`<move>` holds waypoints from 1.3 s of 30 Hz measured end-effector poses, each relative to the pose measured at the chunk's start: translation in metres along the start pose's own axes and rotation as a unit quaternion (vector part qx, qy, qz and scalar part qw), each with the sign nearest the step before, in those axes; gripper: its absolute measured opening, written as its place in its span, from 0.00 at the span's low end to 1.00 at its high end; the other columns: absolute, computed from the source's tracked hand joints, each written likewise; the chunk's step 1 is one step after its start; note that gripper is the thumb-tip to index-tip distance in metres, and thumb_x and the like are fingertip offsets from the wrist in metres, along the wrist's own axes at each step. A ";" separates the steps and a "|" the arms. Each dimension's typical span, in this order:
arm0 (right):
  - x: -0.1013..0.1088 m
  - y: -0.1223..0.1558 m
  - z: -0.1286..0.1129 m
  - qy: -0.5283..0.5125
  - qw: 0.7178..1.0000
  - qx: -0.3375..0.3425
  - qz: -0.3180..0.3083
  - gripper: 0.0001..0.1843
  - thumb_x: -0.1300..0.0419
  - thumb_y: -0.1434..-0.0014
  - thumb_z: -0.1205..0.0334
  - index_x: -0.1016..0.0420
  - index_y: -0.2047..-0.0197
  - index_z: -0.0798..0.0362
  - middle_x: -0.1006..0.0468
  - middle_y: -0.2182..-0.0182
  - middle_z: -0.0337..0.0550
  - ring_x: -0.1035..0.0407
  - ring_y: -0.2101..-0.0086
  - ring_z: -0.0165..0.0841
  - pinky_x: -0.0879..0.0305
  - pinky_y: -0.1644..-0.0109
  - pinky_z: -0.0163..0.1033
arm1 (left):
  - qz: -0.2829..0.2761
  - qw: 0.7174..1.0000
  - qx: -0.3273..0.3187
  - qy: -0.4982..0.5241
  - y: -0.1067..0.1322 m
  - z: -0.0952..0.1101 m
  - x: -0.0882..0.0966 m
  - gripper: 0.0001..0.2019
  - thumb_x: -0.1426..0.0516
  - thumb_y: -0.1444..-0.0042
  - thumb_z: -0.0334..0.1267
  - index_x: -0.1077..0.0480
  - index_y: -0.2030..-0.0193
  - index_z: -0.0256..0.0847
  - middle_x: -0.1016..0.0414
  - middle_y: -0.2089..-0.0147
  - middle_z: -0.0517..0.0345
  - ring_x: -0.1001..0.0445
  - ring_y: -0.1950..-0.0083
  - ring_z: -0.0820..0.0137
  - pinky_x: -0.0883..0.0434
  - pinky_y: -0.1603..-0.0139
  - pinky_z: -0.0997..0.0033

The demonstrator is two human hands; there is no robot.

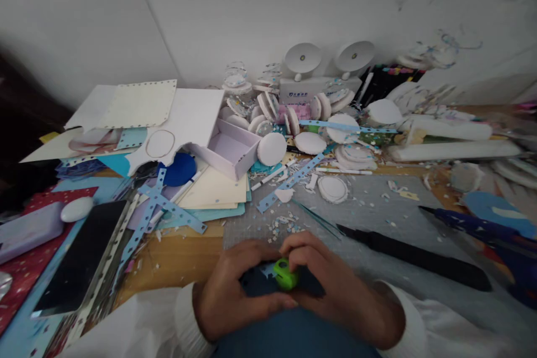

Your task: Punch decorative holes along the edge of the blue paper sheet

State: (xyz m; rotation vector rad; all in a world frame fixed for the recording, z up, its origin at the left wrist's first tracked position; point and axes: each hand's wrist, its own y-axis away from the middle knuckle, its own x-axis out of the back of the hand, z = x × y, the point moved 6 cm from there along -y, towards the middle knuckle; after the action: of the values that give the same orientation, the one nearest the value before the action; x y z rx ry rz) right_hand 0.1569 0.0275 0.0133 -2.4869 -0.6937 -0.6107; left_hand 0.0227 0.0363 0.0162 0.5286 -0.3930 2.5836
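Both my hands meet low in the middle, just in front of my body. My left hand (pixel 232 285) is closed, its fingers curled round a dark blue sheet of paper (pixel 293 330) that runs down toward me. My right hand (pixel 331 279) is closed on a small bright green punch (pixel 286 275), pinched between thumb and fingers at the paper's edge. A bit of light blue paper (pixel 267 269) shows between the two hands. They hover over the near edge of a grey cutting mat (pixel 377 218) strewn with paper scraps.
A black craft knife (pixel 413 256) lies right of my hands. A phone (pixel 79 260) and white mouse (pixel 76 208) sit left. Perforated blue paper strips (pixel 168 210), card sheets, an open white box (pixel 230 151) and several white foam discs (pixel 272 148) crowd the back.
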 end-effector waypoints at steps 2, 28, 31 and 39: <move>-0.003 0.000 -0.002 0.020 1.000 0.020 -0.011 0.14 0.40 0.46 0.70 0.41 0.60 0.49 0.32 0.59 0.44 0.34 0.58 0.34 0.33 0.55 0.39 | 0.012 1.000 -0.009 -0.015 0.000 0.000 0.000 0.18 0.34 0.54 0.43 0.27 0.57 0.39 0.22 0.61 0.52 0.24 0.60 0.65 0.29 0.58 0.70; 0.012 -0.009 -0.011 -0.047 0.994 -0.034 -0.088 0.13 0.42 0.44 0.70 0.35 0.55 0.52 0.33 0.57 0.45 0.37 0.54 0.33 0.37 0.49 0.39 | 0.046 0.988 -0.111 -0.101 0.002 0.011 0.000 0.20 0.37 0.59 0.30 0.30 0.55 0.40 0.22 0.63 0.54 0.24 0.64 0.66 0.28 0.63 0.68; 0.013 -0.009 -0.011 -0.052 0.995 -0.029 -0.079 0.06 0.47 0.40 0.71 0.34 0.59 0.53 0.33 0.59 0.44 0.36 0.56 0.31 0.37 0.51 0.37 | 0.047 0.982 -0.137 -0.121 0.000 0.017 0.001 0.20 0.38 0.57 0.31 0.30 0.54 0.39 0.22 0.63 0.53 0.24 0.64 0.66 0.29 0.64 0.67; 0.018 -0.009 -0.013 -0.009 0.996 -0.009 -0.090 0.07 0.47 0.39 0.71 0.32 0.58 0.54 0.30 0.60 0.44 0.35 0.58 0.29 0.36 0.54 0.34 | 0.026 0.975 -0.163 -0.151 -0.002 0.025 -0.002 0.17 0.38 0.57 0.33 0.30 0.57 0.36 0.22 0.65 0.51 0.26 0.66 0.64 0.31 0.66 0.63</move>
State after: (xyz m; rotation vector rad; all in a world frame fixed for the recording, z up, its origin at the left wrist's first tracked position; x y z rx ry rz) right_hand 0.1617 0.0332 0.0362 -2.4659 -0.9305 -0.6624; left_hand 0.0325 0.0285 0.0376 0.7989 -0.9263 2.4175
